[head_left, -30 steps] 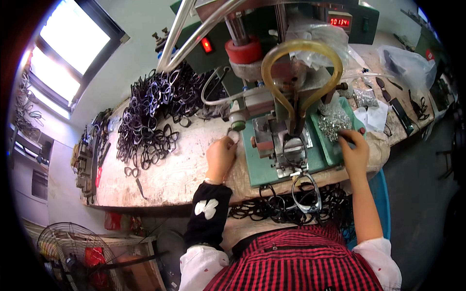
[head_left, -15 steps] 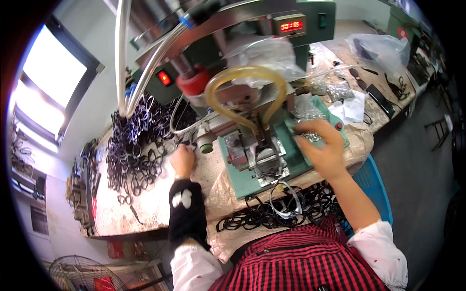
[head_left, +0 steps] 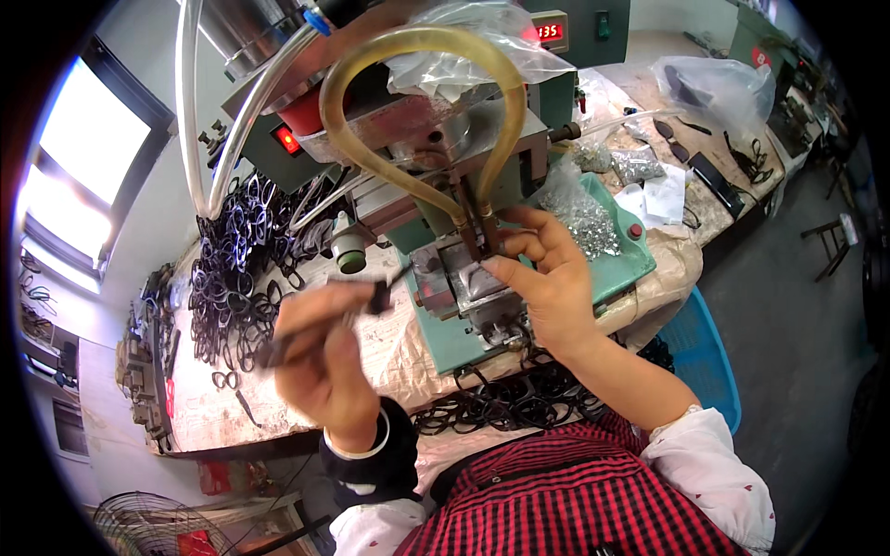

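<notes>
The person's left hand (head_left: pixel 320 357) is closed around a dark eyeglass frame piece (head_left: pixel 315 324), gripping it between thumb and fingers; its long axis runs from lower left up to the right, with the far tip pointing toward the green bench machine (head_left: pixel 482 306). That tip sits just left of the machine's metal clamp block (head_left: pixel 454 278), close to it but not touching. The right hand (head_left: pixel 547 287) is nearer the machine: its fingers are half curled, with the fingertips at the clamp block directly below the looped yellowish hose (head_left: pixel 417 120); whether they pinch a small part cannot be told. Right of the machine, a green tray (head_left: pixel 626 269) holds a heap of small silvery metal parts (head_left: pixel 589 222). Left of the machine, a large pile of dark eyeglass frames (head_left: pixel 236 278) covers the worktable (head_left: pixel 278 408). In front of the machine, by the person's red checked shirt (head_left: pixel 565 500), more dark frames (head_left: pixel 510 398) lie heaped. A blue basket (head_left: pixel 700 357) stands below the table edge, right of the machine; its contents are hidden.
</notes>
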The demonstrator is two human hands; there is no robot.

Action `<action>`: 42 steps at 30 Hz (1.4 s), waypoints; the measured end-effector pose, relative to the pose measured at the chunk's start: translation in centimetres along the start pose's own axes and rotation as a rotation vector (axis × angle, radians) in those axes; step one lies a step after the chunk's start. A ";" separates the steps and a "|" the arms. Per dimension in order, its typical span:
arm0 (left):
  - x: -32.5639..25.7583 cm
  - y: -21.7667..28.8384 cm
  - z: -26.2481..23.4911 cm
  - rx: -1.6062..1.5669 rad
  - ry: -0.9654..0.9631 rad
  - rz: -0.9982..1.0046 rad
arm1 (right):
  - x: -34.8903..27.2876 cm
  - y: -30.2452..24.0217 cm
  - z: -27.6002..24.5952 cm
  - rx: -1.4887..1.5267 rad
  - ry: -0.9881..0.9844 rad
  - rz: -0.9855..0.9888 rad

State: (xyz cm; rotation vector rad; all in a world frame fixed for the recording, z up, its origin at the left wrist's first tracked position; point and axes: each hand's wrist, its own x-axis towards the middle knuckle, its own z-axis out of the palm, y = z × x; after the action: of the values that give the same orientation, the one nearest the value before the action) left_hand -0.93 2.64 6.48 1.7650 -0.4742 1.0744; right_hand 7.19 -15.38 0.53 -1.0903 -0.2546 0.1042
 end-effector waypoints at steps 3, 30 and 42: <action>0.6 -0.5 0.8 0.075 0.073 -0.036 | -1.4 -1.0 1.1 0.022 0.043 0.016; -7.1 -1.7 4.3 0.292 -0.415 0.197 | 0.0 1.6 -13.9 -1.469 -0.025 -0.397; -7.2 -16.0 -9.8 1.190 -0.161 -0.138 | 1.1 2.4 -10.5 -1.106 0.073 -0.534</action>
State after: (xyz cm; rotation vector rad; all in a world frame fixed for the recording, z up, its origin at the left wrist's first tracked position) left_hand 2.21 17.34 -6.82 2.8631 0.3022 1.2066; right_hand 11.04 -23.12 -6.07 -2.0685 -0.5583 -0.6253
